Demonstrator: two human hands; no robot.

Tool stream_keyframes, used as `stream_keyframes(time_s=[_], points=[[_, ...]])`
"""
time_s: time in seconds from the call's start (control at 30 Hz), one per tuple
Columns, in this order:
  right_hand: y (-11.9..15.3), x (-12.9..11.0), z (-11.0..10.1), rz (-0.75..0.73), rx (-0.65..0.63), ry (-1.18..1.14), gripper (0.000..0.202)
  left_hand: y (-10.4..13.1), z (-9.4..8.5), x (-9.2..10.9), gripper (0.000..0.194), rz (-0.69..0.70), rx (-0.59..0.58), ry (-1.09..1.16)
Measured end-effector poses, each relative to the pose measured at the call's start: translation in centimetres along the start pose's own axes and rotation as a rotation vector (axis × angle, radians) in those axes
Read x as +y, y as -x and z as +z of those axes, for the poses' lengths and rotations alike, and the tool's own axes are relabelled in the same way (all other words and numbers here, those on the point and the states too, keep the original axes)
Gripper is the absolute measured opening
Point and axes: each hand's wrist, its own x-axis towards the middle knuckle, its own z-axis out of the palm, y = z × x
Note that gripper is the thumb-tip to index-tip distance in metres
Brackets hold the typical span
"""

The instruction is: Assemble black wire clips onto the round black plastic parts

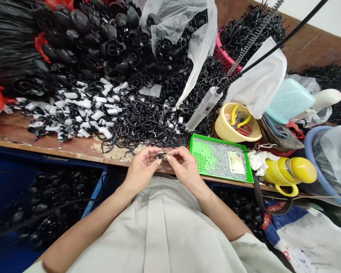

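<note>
In the head view, both hands met right at the front edge of the wooden bench (11, 125), low and central, just ahead of the light shirt (156, 227). And there it was, a small black part (160, 155), caught between the two sets of fingertips! The left hand (142, 167) had it pinched between thumb and forefinger, the other fingers curled in behind. Across from it, the right hand (184, 165) closed thumb and forefinger on the part's other end — a delicate two-handed grip, knuckles bent, the finer details too small to make out.

Just beyond the fingers sprawled a tangle of black wire-like pieces (142, 117), with a heap of white pieces (74, 102) to its left. Behind those rose a great mound of dark rounded housings (110, 34), a clear plastic bag (176, 19) draped over its right side.

Close by the right hand sat the green tray (250, 167), strewn with tiny metallic bits (216, 155), a pale card (236, 163) lying on top. Over the tray's far left corner slanted a grey powered driver (205, 108), with a cord and a coiled spring at its upper end. Next came a yellow basket (223, 127) with yellow-handled pliers (244, 120) inside and, further right, a yellow flask (281, 170) — tipped on its side, handle toward the person.
</note>
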Motion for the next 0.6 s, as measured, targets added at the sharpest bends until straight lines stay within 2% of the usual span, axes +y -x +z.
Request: stream_keyframes(time_s=[0.07, 0.17, 0.23, 0.37, 0.5, 0.6], points=[[-0.4, -0.5, -0.4, -0.028, 0.027, -0.019, 0.013, 0.1, 0.3, 0.0, 0.035, -0.031, -0.034, 0.003], [-0.9, -0.8, -0.4, -0.136, -0.017, 0.019, 0.01, 0.2, 0.6, 0.3, 0.032, -0.054, -0.068, 0.018], [-1.1, -0.6, -0.3, -0.192, -0.034, 0.113, 0.008, 0.2, 0.5, 0.6, 0.029, -0.063, -0.048, 0.019], [-0.9, -0.1, -0.4, -0.179, -0.046, 0.256, 0.008, -0.1, -0.1, 0.5, 0.03, -0.056, 0.048, -0.01], [-0.4, -0.3, -0.4, -0.197, -0.092, 0.332, 0.007, -0.3, -0.2, -0.2, 0.029, 0.063, 0.061, -0.128], [-0.3, -0.5, -0.3, -0.192, -0.117, 0.398, 0.007, 0.0, -0.3, -0.4, 0.029, 0.189, 0.061, -0.36]])
